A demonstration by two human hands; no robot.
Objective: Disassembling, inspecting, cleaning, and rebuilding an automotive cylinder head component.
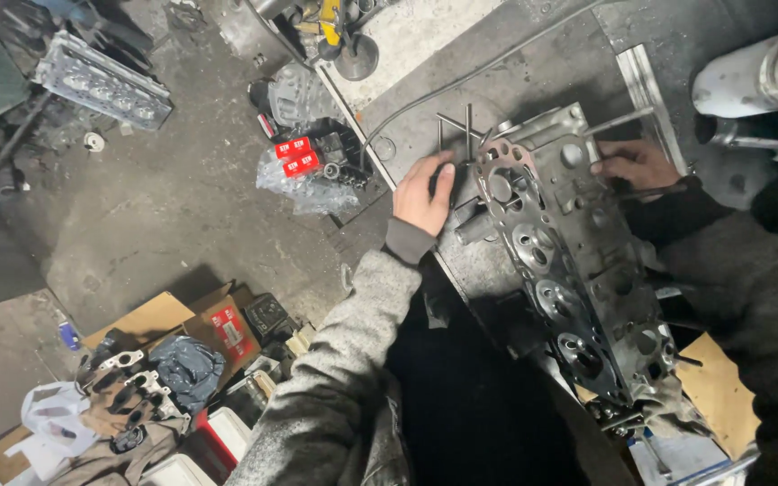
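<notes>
Taking the cylinder head point(578, 261) as the landmark: well off to its left, on the floor, lie a second cylinder head point(105, 81), a clear bag with red boxes point(297, 155) and an open cardboard box point(213, 324) of parts. Just beside its upper left edge the left hand point(423, 193) rests palm down on the workbench point(533, 81), fingers loosely spread and gripping nothing. Loose valves point(461, 135) lie on the bench just beyond its fingertips. The cylinder head itself stands tilted on the bench, its long axis running from upper left near the hands down to lower right, combustion chambers facing the left hand. At its upper right corner the right hand point(634, 164) curls against the casting; whether those fingers clamp it I cannot tell. Both hands sit at the same far end. Right of it lie metal pipes point(758, 76).
</notes>
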